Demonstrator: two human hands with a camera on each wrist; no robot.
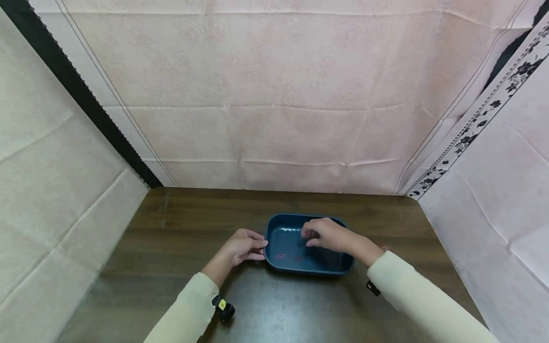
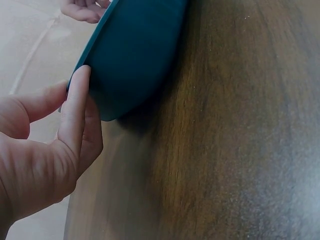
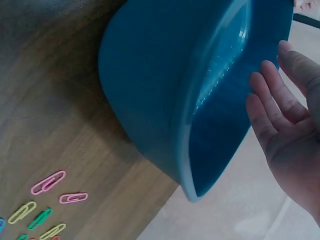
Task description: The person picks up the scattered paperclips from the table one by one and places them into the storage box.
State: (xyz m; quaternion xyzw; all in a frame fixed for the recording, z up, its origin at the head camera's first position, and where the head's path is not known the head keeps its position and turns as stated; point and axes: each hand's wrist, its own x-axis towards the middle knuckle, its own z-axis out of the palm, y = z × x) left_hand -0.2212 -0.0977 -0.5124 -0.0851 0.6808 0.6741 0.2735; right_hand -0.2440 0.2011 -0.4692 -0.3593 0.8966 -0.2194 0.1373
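A blue plastic tray (image 1: 296, 272) with raised sides and rounded corners sits on the wooden table. At its left end, my left hand (image 1: 245, 247) pinches the rim between thumb and fingers; the left wrist view shows the thumb inside and the fingers (image 2: 79, 95) against the outer wall. Over the tray's inside hovers my right hand (image 1: 328, 234), its fingers (image 3: 280, 95) loosely bent, with nothing visible between them. A pink paper clip (image 1: 280, 256) and a reddish one (image 1: 298, 258) lie on the tray's floor.
Right of the tray, partly hidden under my right forearm, several coloured paper clips lie on the table, among them pink (image 3: 73, 198), yellow (image 3: 22, 212) and green (image 3: 40, 219) ones. Pale cloth walls (image 1: 274, 143) enclose the table at the back and both sides.
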